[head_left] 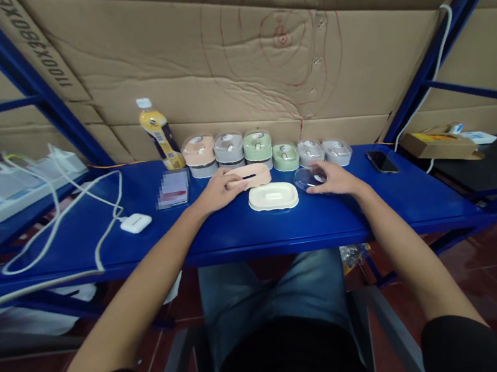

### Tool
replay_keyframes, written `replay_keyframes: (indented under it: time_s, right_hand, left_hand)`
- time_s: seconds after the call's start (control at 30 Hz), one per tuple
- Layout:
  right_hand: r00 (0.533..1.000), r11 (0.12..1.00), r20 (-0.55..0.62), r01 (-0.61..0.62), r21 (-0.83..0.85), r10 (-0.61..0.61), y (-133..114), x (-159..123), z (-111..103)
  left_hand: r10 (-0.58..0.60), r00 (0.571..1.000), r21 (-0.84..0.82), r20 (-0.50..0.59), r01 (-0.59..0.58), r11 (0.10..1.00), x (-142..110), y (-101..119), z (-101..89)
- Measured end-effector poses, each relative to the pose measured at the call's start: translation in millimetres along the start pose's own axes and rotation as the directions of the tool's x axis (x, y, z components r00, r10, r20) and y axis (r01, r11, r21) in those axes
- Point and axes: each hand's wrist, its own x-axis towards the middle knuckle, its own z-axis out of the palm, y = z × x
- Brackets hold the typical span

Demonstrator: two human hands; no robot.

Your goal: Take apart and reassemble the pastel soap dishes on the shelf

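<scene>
My left hand (pixel 223 190) grips the left end of a pink oval box part (pixel 254 175) with a dark slot along its middle. A cream oval tray-like part (pixel 273 196) with a raised centre lies on the blue table in front of it. To the right, my right hand (pixel 334 177) has its thumb and fingers around a clear plastic lid (pixel 303 178), which sits low at the tabletop. The fingers cover the lid's right side. Behind my hands stand stacked oval boxes with clear lids: pink (pixel 198 151), grey (pixel 228 147) and green (pixel 257 145).
Smaller lidded boxes, one green (pixel 285 156), continue the row rightward. A yellow drink bottle (pixel 160 134) stands at the back left, near a flat pad (pixel 173 188). A white earphone case (pixel 136 222) and cables lie left. A phone (pixel 382 161) and a cardboard box (pixel 440 146) are right.
</scene>
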Motion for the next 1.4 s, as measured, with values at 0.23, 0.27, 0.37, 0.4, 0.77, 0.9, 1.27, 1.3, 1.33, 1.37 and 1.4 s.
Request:
replay_keyframes:
  time_s: [0.23, 0.27, 0.37, 0.4, 0.77, 0.9, 1.27, 1.3, 1.33, 1.37, 1.4]
  right_hand:
    - [0.998, 0.999, -0.043, 0.032, -0.040, -0.034, -4.7, 0.0, 3.7]
    - [0.995, 0.999, -0.092, 0.033, -0.013, -0.034, -7.3, 0.2, 3.1]
    - [0.971, 0.992, -0.215, 0.118, 0.045, -0.106, -22.3, 1.0, 1.1]
    - [0.962, 0.984, -0.223, 0.171, 0.048, -0.156, -29.7, 1.6, 1.3]
    - [0.935, 0.930, 0.056, 0.354, -0.098, -0.350, -99.2, 28.2, 50.7]
    - [0.922, 0.919, 0.070, 0.385, -0.086, -0.380, -98.2, 31.5, 58.0]
    - [0.941, 0.941, 0.039, 0.338, -0.023, -0.337, -82.0, 43.8, 64.0]
    - [0.942, 0.942, 0.028, 0.335, -0.015, -0.334, -81.7, 45.3, 64.7]
    - [0.942, 0.942, 0.020, 0.336, -0.009, -0.336, -81.2, 46.3, 65.4]
    - [0.940, 0.940, 0.017, 0.342, -0.004, -0.342, -80.9, 46.8, 66.0]
    - [0.937, 0.937, 0.015, 0.350, -0.001, -0.350, -80.6, 46.5, 66.7]
  left_hand:
    - [-0.031, 0.999, 0.008, 0.011, 0.031, 0.999, 0.9, -3.3, -2.7]
    - [0.008, 1.000, -0.017, -0.003, -0.008, 1.000, 0.1, 2.8, -0.7]
    - [0.147, 0.989, -0.087, -0.012, -0.147, 0.985, -2.9, 26.1, 10.0]
    - [0.178, 0.984, -0.103, -0.001, -0.177, 0.979, -4.0, 34.1, 14.8]
    - [0.060, 0.996, -0.232, 0.062, -0.044, 0.972, -5.9, 55.0, 38.3]
    - [0.067, 0.995, -0.290, 0.068, -0.044, 0.956, -3.7, 50.1, 39.4]
    - [0.045, 0.999, -0.322, 0.017, -0.037, 0.946, 3.1, 39.8, 45.3]
    - [0.052, 0.999, -0.325, 0.009, -0.046, 0.944, 3.4, 38.7, 45.6]
    - [0.059, 0.998, -0.327, 0.001, -0.055, 0.943, 3.6, 37.8, 45.7]
    - [0.066, 0.998, -0.326, -0.002, -0.063, 0.943, 3.6, 37.2, 45.6]
    - [0.072, 0.997, -0.323, -0.004, -0.070, 0.944, 3.4, 36.8, 45.3]
